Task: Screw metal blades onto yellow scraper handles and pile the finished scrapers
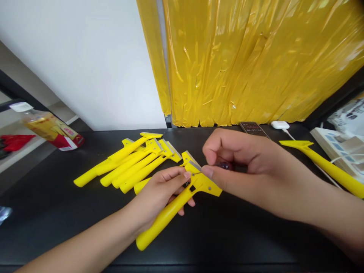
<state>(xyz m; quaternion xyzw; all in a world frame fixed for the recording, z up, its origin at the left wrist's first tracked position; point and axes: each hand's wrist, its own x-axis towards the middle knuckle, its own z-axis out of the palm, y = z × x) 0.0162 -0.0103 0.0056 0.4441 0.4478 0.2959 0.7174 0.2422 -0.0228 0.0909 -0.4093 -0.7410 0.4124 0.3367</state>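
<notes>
My left hand (166,189) is closed around a yellow scraper (167,216) just below its head, the handle slanting down to the left. Two small screws show on that head, and a metal blade edge runs along it. In the pinch of my right hand (250,170) is a small screwdriver with a dark purple handle (224,165), mostly hidden by the fingers. Its thin shaft reaches to the screw near my left thumb. Several more yellow scrapers (136,167) lie side by side on the black table, left of and behind my left hand.
A drink bottle (54,129) stands at the left. Toward the back are a phone (254,129) and a white earbud case (280,125) with a cable. Another yellow scraper (330,163) lies at right beside a white power strip (335,144). Yellow film (250,64) hangs behind the table.
</notes>
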